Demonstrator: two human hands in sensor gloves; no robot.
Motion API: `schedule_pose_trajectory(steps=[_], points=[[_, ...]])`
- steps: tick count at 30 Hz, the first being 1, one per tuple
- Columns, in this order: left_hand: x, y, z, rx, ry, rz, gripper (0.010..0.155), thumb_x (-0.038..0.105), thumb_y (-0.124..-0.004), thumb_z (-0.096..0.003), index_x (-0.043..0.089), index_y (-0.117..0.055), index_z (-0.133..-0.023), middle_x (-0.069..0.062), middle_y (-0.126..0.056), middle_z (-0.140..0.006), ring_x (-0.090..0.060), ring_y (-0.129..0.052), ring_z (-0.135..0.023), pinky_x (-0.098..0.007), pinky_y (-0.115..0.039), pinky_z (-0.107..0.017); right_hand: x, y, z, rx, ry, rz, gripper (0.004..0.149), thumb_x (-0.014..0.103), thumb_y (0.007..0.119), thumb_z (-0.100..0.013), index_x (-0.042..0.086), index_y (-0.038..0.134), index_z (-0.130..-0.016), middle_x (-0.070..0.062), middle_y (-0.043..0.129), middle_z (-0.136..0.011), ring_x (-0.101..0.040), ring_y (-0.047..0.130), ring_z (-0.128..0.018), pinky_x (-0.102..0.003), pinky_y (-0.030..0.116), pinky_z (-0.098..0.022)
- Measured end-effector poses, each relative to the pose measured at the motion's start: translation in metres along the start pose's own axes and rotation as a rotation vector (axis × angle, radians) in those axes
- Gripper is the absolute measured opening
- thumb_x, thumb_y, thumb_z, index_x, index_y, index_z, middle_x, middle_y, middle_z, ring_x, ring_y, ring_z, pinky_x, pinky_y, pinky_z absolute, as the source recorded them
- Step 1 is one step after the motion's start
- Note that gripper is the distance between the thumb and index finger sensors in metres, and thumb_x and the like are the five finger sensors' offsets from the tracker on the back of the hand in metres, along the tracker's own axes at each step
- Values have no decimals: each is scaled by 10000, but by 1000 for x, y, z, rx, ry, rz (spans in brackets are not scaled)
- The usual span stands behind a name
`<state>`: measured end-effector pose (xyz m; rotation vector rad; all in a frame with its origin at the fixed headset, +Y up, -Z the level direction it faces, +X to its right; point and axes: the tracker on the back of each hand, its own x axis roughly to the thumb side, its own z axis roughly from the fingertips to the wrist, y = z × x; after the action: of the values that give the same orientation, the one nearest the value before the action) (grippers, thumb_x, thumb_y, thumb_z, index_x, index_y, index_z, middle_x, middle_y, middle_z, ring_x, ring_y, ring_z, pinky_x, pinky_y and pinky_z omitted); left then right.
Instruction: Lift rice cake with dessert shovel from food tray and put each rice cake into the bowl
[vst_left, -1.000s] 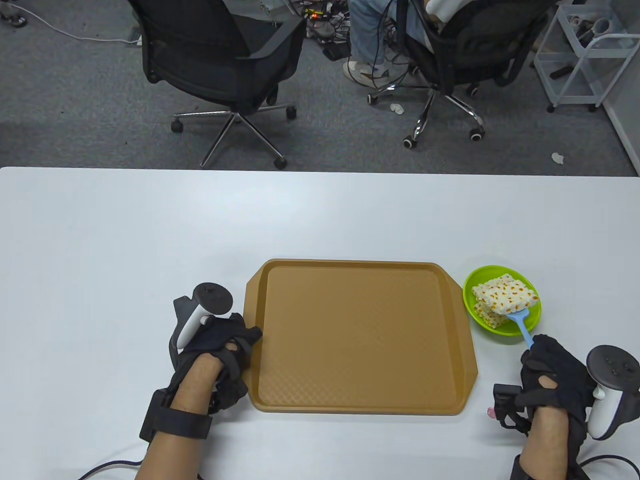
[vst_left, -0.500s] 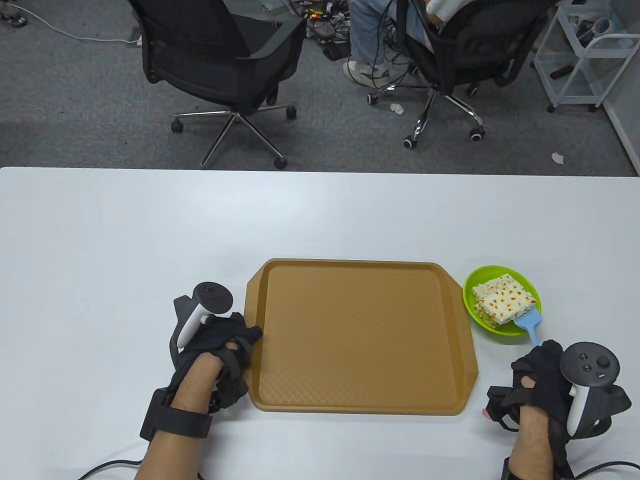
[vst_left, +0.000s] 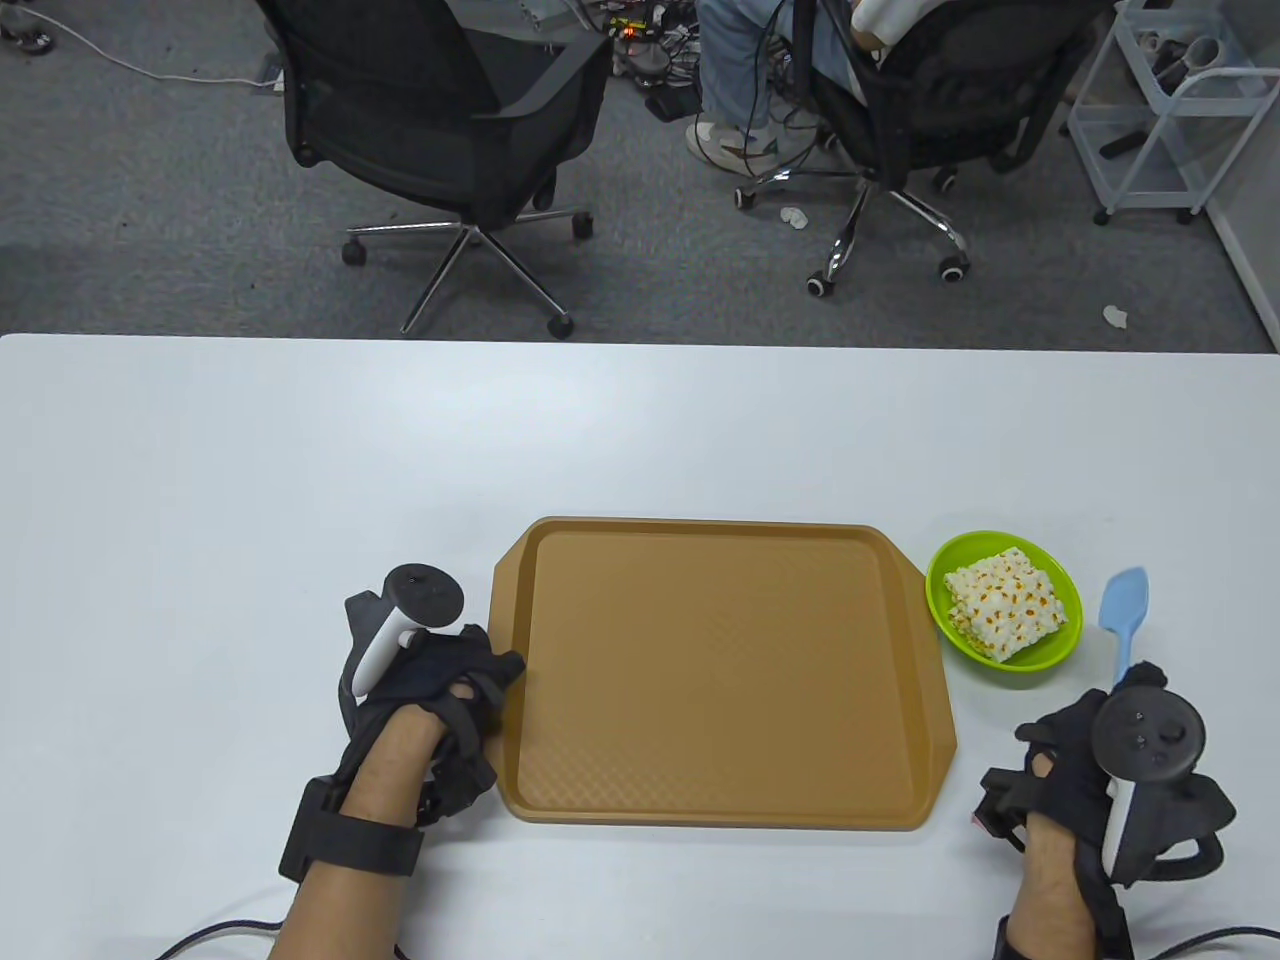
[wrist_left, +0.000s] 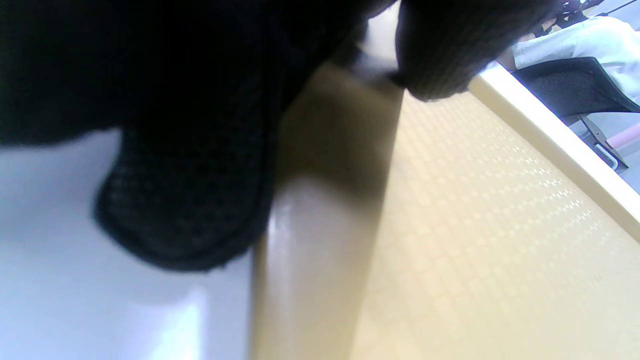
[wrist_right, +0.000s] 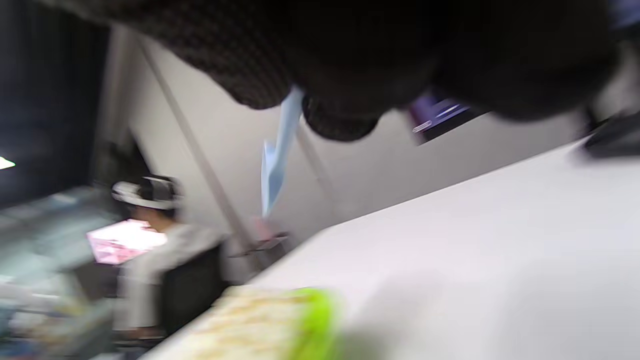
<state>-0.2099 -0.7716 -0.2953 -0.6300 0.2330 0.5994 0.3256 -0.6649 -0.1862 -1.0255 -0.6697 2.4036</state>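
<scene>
Table view shows a brown tray (vst_left: 725, 670) lying flat on the white table (vst_left: 300, 470), with a green bowl (vst_left: 1040, 655) just beside its right edge. Rice cakes (vst_left: 1005, 605) sit stacked inside the bowl. The right hand (vst_left: 1100, 770) is near the bowl, curled round the handle of a light blue shovel (vst_left: 1122, 610), whose blade points away from the person and stands to the right of the bowl, apart from it and from the rice cakes. The left hand (vst_left: 440, 690) rests at the tray's left edge, its fingers (wrist_left: 440, 55) touching the rim, with one fingertip on the table beside it; whether it actually grips the rim cannot be told. Right wrist view is blurred, but shows the shovel (wrist_right: 277, 160) coming out from under the gloved fingers (wrist_right: 330, 120), and the bowl (wrist_right: 310, 320) below.
</scene>
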Motion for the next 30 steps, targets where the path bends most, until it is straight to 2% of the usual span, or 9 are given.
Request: schedule_pose_trajectory(steps=[1,4,7,11,14,16,22,27,30], points=[[0,0,0,0,0,0,711,456,-791,-490,40,-506,-991,-170,-1015,-578,-305,-1120,-255,-424,-931,-104,9,4,7,79,-76,-127,609,232,782,-377,181,641,-967,-142,785,-856,-148,941,-382,-429,887,-325],[0,0,0,0,0,0,713,457,-792,-489,39,-506,-992,-170,-1016,-577,-305,-1120,-255,-424,-931,-103,34,26,31,343,-223,-224,591,219,767,-382,189,657,-961,-144,779,-862,-149,942,-389,-424,892,-333],[-1,0,0,-2,-1,5,711,457,-791,-489,44,-505,-993,-167,-1016,-580,-303,-1120,-257,-422,-932,-106,57,57,71,643,-302,-157,578,216,738,-385,168,660,-957,-165,789,-844,-143,957,-368,-404,913,-312],[-5,2,2,-14,-7,29,705,457,-788,-489,60,-515,-1003,-164,-1016,-606,-304,-1121,-283,-421,-935,-124,71,87,122,864,-393,56,584,203,700,-389,127,634,-964,-206,762,-847,-155,993,-385,-402,952,-314],[-6,5,7,-19,-19,51,706,468,-784,-484,57,-545,-1006,-193,-1005,-658,-332,-1119,-339,-441,-937,-163,77,93,146,889,-478,229,598,241,717,-390,58,614,-950,-234,855,-728,-184,1065,-285,-408,990,-218],[-6,8,11,0,-18,54,720,494,-775,-481,66,-546,-1012,-217,-986,-713,-357,-1111,-395,-460,-933,-203,79,97,156,953,-525,325,608,275,752,-389,41,612,-933,-220,912,-655,-195,1102,-235,-395,1005,-171],[-8,15,15,50,-20,68,738,538,-761,-474,86,-551,-1018,-221,-965,-781,-374,-1101,-435,-469,-929,-231,83,106,180,1002,-633,457,643,355,832,-383,-30,627,-856,-204,1028,-444,-172,1174,-89,-347,1023,-84],[-9,14,12,37,-15,72,742,544,-758,-473,85,-552,-1018,-223,-960,-784,-380,-1098,-444,-473,-927,-238,83,113,186,1017,-658,500,668,386,817,-386,-58,617,-842,-185,1042,-412,-147,1179,-58,-328,1028,-67],[-7,16,12,46,-31,81,739,545,-754,-475,89,-548,-1019,-220,-953,-796,-382,-1093,-456,-476,-924,-248,80,108,173,1053,-581,417,705,455,800,-380,-35,652,-867,-187,1041,-420,-146,1175,-59,-323,1024,-67]])
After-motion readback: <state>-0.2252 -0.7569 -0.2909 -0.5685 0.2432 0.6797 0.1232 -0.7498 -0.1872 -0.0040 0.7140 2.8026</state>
